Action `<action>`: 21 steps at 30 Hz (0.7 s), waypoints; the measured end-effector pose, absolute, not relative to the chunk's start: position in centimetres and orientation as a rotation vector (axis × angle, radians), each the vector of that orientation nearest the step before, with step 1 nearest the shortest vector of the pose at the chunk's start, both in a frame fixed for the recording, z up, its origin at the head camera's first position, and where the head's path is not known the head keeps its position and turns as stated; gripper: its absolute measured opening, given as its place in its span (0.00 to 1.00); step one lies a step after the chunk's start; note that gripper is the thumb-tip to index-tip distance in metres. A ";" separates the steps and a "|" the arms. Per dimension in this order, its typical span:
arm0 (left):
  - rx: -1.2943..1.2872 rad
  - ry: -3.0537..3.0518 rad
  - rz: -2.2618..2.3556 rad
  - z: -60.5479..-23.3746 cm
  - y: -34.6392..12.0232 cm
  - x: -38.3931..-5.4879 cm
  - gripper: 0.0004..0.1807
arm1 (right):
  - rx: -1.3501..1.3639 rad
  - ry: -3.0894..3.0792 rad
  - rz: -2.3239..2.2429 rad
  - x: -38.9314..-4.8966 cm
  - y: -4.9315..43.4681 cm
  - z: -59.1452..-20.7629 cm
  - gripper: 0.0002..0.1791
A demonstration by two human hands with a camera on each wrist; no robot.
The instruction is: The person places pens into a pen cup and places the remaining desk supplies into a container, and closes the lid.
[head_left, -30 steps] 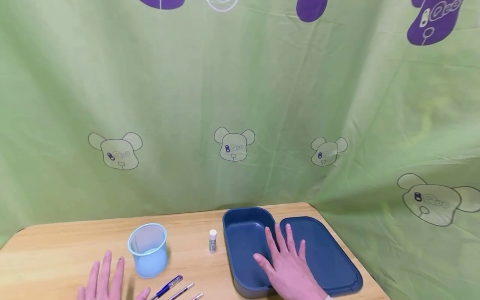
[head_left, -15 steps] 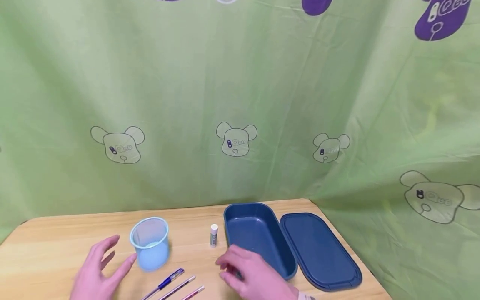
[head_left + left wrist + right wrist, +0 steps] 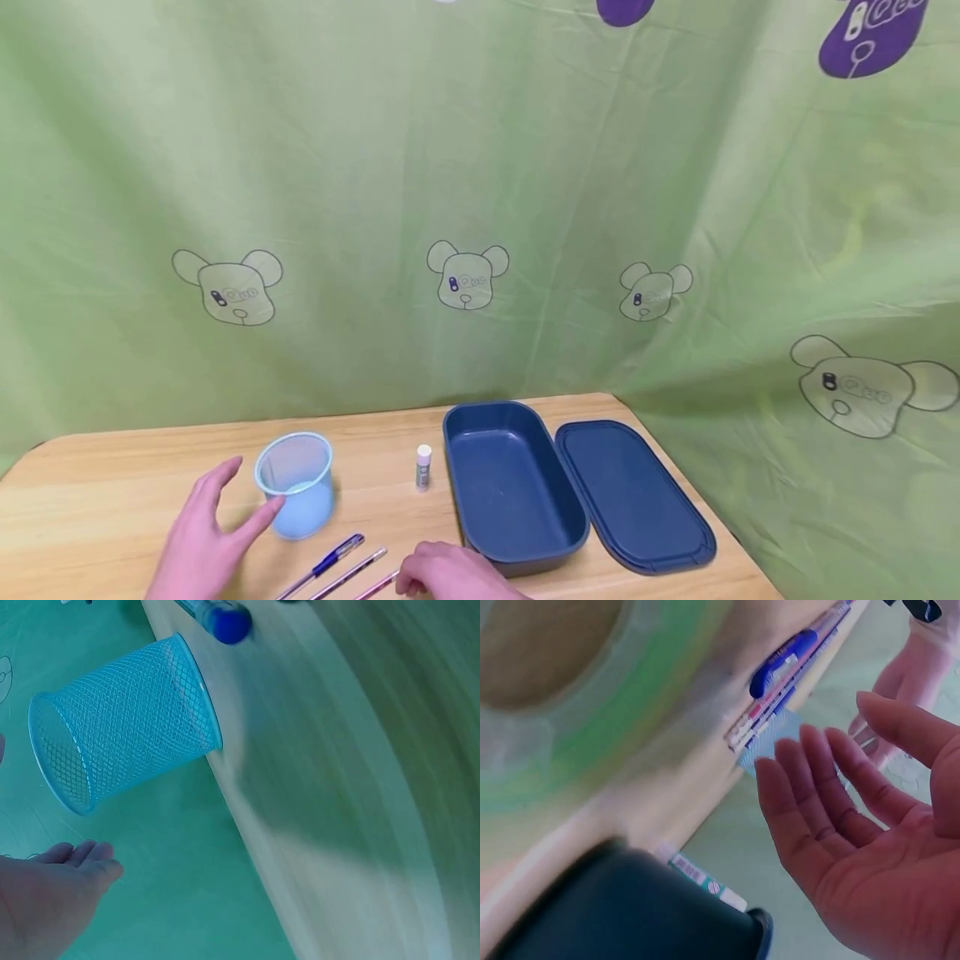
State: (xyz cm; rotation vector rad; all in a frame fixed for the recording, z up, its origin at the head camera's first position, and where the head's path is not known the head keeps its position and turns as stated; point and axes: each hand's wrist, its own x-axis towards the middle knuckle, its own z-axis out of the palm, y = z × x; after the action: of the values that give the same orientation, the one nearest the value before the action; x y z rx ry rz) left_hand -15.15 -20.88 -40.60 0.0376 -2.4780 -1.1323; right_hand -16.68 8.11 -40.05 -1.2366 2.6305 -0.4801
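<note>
My left hand (image 3: pixel 198 537) is held beside a light-blue mesh pen holder (image 3: pixel 303 510), thumb spread from the fingers and nothing between them. In the left wrist view the fingertips lie apart from the holder's rim. My right hand (image 3: pixel 453 573) hovers low over the near part of the table, its fingers loosely bent; the right wrist view shows an empty palm. Just left of it lie a blue pen (image 3: pixel 327 563), a slim dark pencil-like stick (image 3: pixel 351 573) and a pinkish one (image 3: pixel 377 586), roughly parallel.
A dark blue box (image 3: pixel 513 500), uncovered, stands right of centre with its lid (image 3: pixel 637 496) flat beside it. A white-capped glue stick (image 3: pixel 423 468) stands left of the box. The right wrist view shows a green-edged tape roll (image 3: pixel 660 697). A green curtain (image 3: pixel 360 208) hangs behind.
My right hand has moved from over the box and lid leftward and down toward the pens, its fingers bending. The left hand has risen to the pen holder's side, thumb spread.
</note>
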 end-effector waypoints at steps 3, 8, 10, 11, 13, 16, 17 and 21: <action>0.048 -2.511 -1.192 -40.6 -20.8 -15.5 0.48 | -1.187 2.630 -0.459 -16.8 7.7 -40.5 0.08; 0.053 -2.518 -1.270 -40.6 -20.8 -15.9 0.50 | -1.148 2.628 -0.397 -17.0 6.9 -41.2 0.09; 0.049 -2.511 -1.273 -40.6 -20.9 -16.1 0.49 | -1.161 2.627 -0.352 -17.0 6.6 -41.4 0.08; 0.045 -2.515 -1.259 -40.7 -21.0 -16.1 0.49 | -1.157 2.620 -0.337 -17.1 6.5 -41.5 0.07; 0.042 -2.540 -1.225 -40.7 -21.2 -16.3 0.49 | -1.138 2.621 -0.303 -17.1 6.3 -41.7 0.05; 0.034 -2.583 -1.191 -40.6 -21.4 -16.8 0.49 | -1.113 2.628 -0.253 -17.0 6.3 -41.9 0.03; 0.032 -2.596 -1.191 -40.6 -21.4 -16.9 0.49 | -1.125 2.636 -0.232 -16.9 6.4 -42.0 0.03; 0.013 -2.602 -1.236 -40.6 -21.3 -17.2 0.50 | -1.175 2.632 -0.187 -16.8 6.4 -42.0 0.04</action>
State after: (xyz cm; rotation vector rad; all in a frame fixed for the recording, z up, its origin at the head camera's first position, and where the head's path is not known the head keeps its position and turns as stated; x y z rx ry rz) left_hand -17.18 -21.26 -40.55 0.0133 -2.6025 -1.2361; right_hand -16.85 6.44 -41.96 -1.1751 2.6316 -0.1869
